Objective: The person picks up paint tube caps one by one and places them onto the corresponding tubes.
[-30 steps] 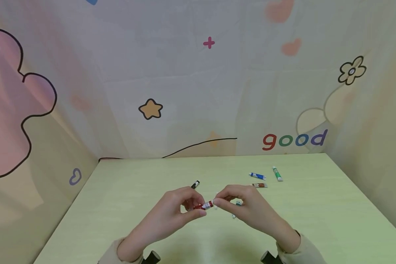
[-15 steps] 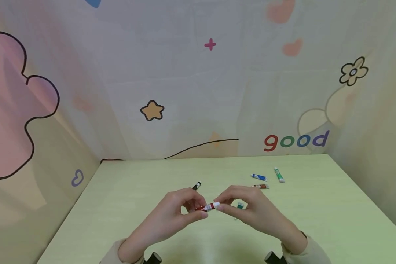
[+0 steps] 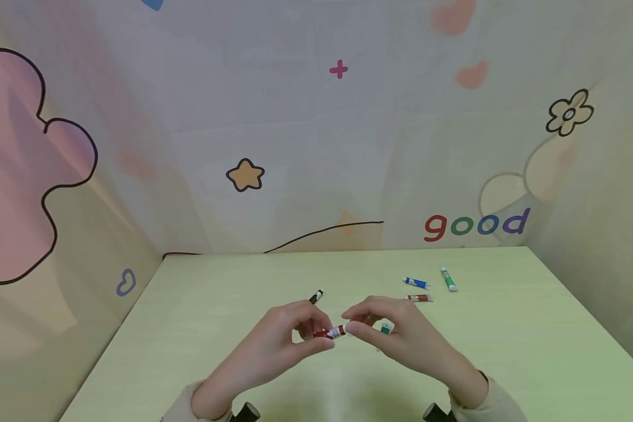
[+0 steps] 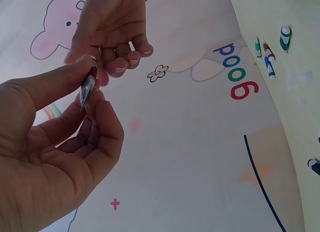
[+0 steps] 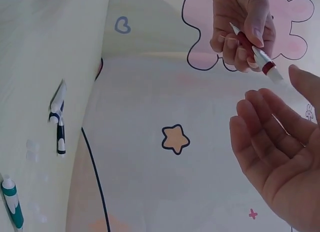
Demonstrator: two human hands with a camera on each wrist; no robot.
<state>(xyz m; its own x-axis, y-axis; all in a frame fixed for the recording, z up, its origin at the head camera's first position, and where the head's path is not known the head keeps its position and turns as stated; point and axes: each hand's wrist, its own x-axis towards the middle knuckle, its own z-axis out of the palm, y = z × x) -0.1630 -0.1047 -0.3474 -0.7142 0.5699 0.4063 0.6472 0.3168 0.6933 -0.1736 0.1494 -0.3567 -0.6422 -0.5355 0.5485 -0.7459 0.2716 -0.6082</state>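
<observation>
A small red-and-white paint tube is pinched between the thumb and fingers of my left hand, above the table. In the right wrist view the tube tilts, its pale, blurred cap end toward my right hand. That hand's fingers are loosely bent and spread, with a gap between thumb and fingers. From the head view, my right hand is close by the cap end, thumb tip beside it; whether it touches is unclear. In the left wrist view the left thumb covers part of the tube.
A teal tube lies partly behind my right hand. Farther back on the table are blue, green and brown-red tubes. A black-and-white tube lies beyond my left hand. A printed cloth hangs behind.
My right fingertips were on the cap end earlier; now they are spread slightly more around it. My left hand keeps its pinch on the paint tube. The head view has shifted slightly.
</observation>
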